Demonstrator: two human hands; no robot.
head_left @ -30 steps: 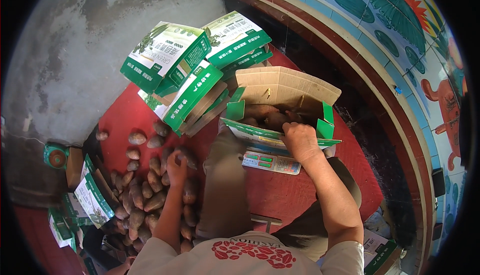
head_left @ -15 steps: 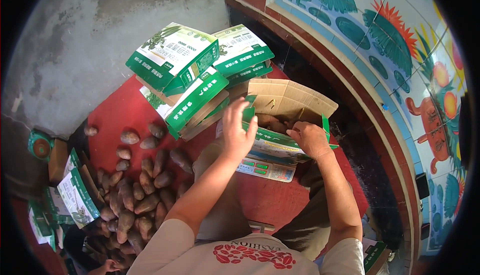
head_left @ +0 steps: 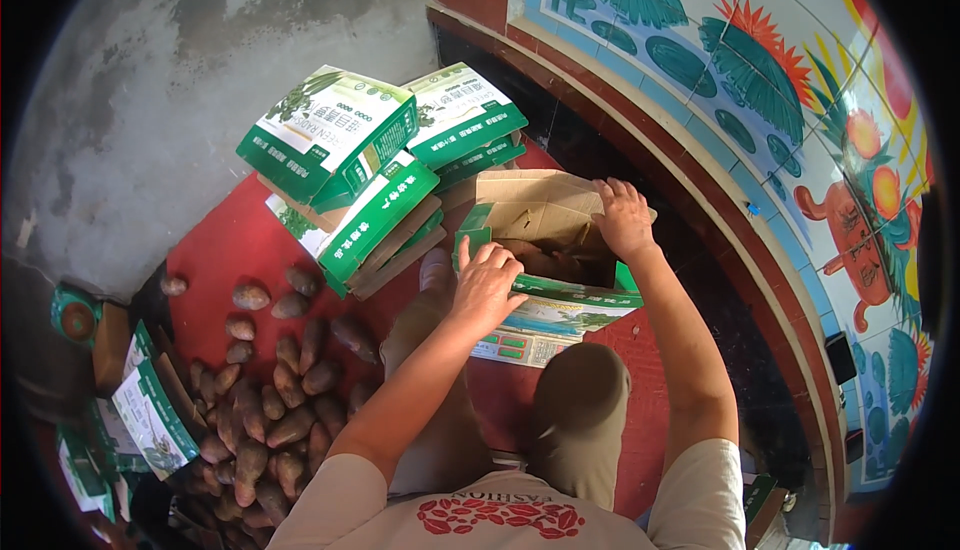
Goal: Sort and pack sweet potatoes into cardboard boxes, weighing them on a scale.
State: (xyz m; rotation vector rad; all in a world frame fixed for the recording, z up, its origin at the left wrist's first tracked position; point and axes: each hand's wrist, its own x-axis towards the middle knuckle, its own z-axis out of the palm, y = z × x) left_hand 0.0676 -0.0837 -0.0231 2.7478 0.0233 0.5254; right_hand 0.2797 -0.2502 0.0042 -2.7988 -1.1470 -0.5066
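Observation:
A green-and-white cardboard box [head_left: 585,295] stands with its top open in front of me, its bare brown back flap [head_left: 530,190] raised. Several reddish-brown tubers [head_left: 540,258] lie in the shade inside it. My left hand [head_left: 485,285] is closed over the near left corner, fingers bent against the green side flap, thumb on the front. At the far right, my right hand [head_left: 625,220] has its fingers curled over the edge of the back flap. Beneath the box sits a digital scale [head_left: 515,347], its front panel partly showing.
Closed green-and-white boxes [head_left: 335,130] are stacked at the back left. A heap of reddish-brown tubers [head_left: 270,410] covers the red floor [head_left: 210,260] on the left, with another box [head_left: 150,410] beside it. A painted tile wall [head_left: 700,60] curves along the right.
My left hand has come down from the air onto the box's near left corner. My right hand has moved from the front edge up to the back flap. The box is tilted differently in view.

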